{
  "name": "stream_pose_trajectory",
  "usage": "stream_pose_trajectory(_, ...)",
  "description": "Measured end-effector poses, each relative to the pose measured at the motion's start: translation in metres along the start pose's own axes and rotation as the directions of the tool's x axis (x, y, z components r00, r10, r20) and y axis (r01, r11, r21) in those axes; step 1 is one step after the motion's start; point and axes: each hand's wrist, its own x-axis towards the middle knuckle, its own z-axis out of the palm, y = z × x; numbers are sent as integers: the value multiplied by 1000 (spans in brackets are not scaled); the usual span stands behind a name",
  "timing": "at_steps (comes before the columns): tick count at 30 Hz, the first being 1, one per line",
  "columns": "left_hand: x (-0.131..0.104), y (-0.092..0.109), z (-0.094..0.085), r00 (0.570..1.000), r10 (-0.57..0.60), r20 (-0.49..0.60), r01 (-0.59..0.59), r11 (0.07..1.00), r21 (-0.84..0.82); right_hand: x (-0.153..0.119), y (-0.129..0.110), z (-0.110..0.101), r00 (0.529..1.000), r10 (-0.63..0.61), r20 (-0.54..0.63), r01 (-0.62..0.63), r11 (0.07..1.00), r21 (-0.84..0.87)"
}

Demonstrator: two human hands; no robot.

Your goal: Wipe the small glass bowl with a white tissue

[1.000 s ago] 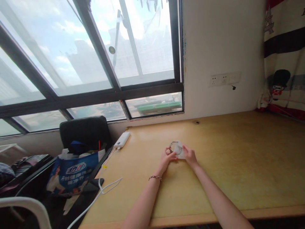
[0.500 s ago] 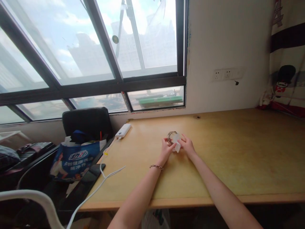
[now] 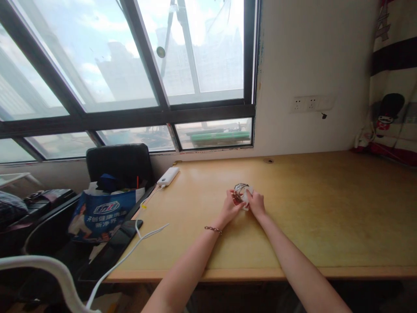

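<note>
My left hand (image 3: pixel 230 208) is closed on a ring-shaped bundle of thin, shiny, brownish strands (image 3: pixel 240 187), perhaps bangles; its exact kind is too small to tell. In my right hand (image 3: pixel 257 204) is a soft white piece (image 3: pixel 250 190), like a tissue or cloth, pinched against the right side of the bundle. Both hands meet just above the wooden desk (image 3: pixel 309 208), near its middle. Fingers cover the lower part of the bundle and much of the white piece. A braided bracelet (image 3: pixel 213 229) circles my left wrist.
A white power bank (image 3: pixel 168 176) lies at the desk's left edge, with a white cable (image 3: pixel 137 243) trailing forward. Left of the desk, a blue printed bag (image 3: pixel 100 215) sits on a black chair (image 3: pixel 119 163). A dark flat device (image 3: pixel 125 237) overlaps the desk's left edge.
My right hand has moved in closer to my left and its fingers have folded over the white piece, which now shows less. The ring-shaped bundle has turned slightly and shines more.
</note>
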Motion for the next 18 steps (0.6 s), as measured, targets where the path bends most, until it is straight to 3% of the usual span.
stream_pose_trajectory(5, 3, 4, -4, 996, -84, -18, 83, 995, -53, 1, -1, -3, 994, -85, -67, 80, 994, -68)
stream_pose_trajectory(12, 1, 11, -11, 991, -105, -80, 108, 994, 34, 6, 7, 12, 989, 22, 149, -38, 993, 110)
stream_pose_trajectory(18, 2, 13, -10, 991, -62, -122, 71, 995, 73, 3, 7, 14, 998, 19, 61, -19, 1000, 12)
